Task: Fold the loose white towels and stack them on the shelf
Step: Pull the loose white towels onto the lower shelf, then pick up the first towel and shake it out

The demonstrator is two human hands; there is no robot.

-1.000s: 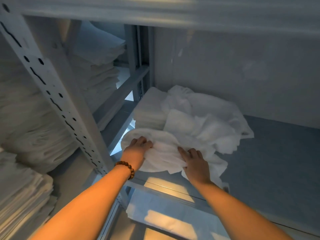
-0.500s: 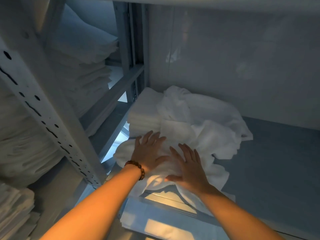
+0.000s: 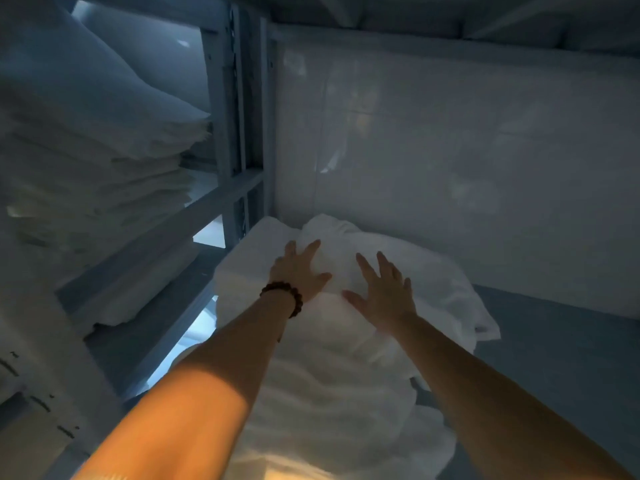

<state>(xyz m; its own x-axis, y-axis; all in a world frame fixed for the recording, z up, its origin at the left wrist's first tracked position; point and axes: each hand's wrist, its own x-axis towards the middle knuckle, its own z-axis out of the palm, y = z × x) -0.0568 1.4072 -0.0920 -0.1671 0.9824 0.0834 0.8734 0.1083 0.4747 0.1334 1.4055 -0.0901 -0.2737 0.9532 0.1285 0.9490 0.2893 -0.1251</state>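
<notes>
A heap of loose white towels (image 3: 346, 375) lies on the blue-grey shelf (image 3: 554, 358), reaching from the front edge to the back wall. A folded white towel (image 3: 242, 268) sits at the heap's back left corner. My left hand (image 3: 299, 271), with a bead bracelet on the wrist, lies flat with spread fingers on the heap's far part. My right hand (image 3: 384, 292) is beside it, fingers spread and straight, on or just over the crumpled cloth. Neither hand grips anything.
Tall stacks of folded white linen (image 3: 97, 161) fill the neighbouring shelves to the left, behind a metal upright and crossbar (image 3: 221, 202). A pale wall panel (image 3: 450, 168) closes the back. The upper shelf's underside hangs close overhead. Bare shelf surface lies to the right.
Both hands let go of the towel's near edge, opened flat and slid forward over the heap toward the back wall. My head has moved in deeper under the upper shelf.
</notes>
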